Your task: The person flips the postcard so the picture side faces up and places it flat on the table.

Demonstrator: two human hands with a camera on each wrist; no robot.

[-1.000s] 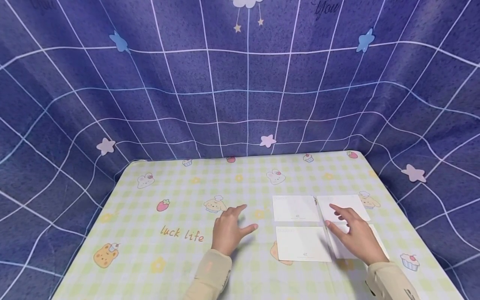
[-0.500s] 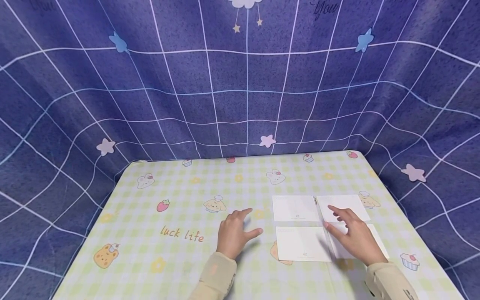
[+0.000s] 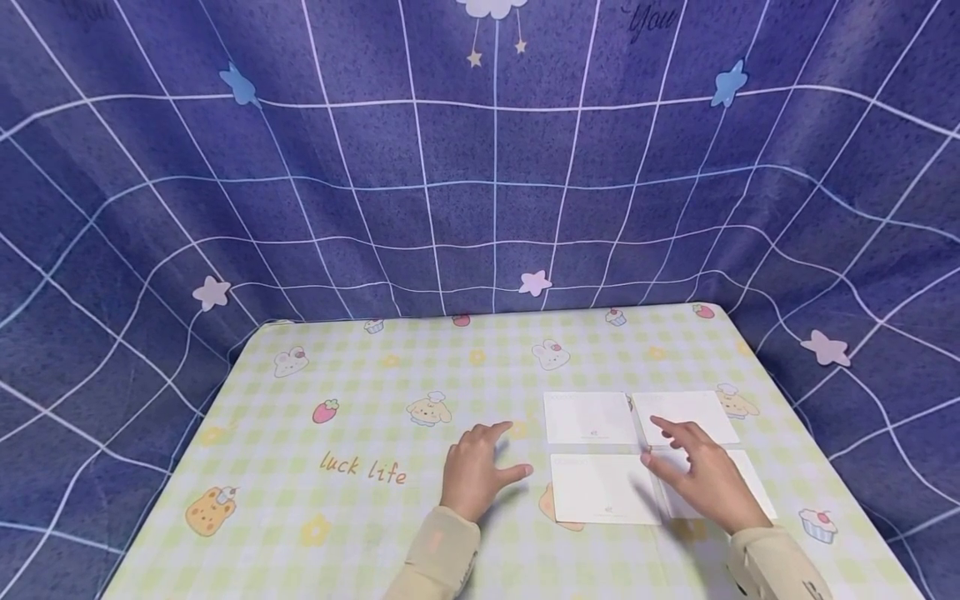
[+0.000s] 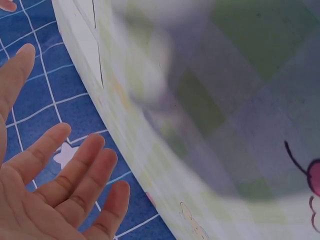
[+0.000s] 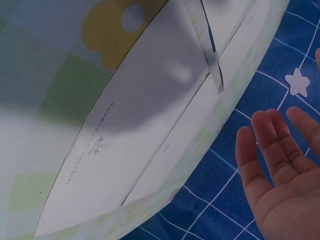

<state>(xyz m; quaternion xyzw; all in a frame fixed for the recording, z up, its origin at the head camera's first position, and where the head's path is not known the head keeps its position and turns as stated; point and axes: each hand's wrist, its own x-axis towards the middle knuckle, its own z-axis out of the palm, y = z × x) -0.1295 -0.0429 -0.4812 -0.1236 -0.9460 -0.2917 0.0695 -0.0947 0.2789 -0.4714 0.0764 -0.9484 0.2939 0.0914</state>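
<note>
My left hand [image 3: 472, 475] and right hand [image 3: 708, 477] hold nothing, fingers [image 5: 270, 145] loosely spread, near four lower-right cards [image 3: 600, 487], seemingly laid in rows so each face shows.

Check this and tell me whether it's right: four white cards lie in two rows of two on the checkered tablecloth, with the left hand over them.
One thing is wrong: the head view shows the right hand over the white cards, not the left. The four cards do lie in two rows of two on the checkered tablecloth.
</note>
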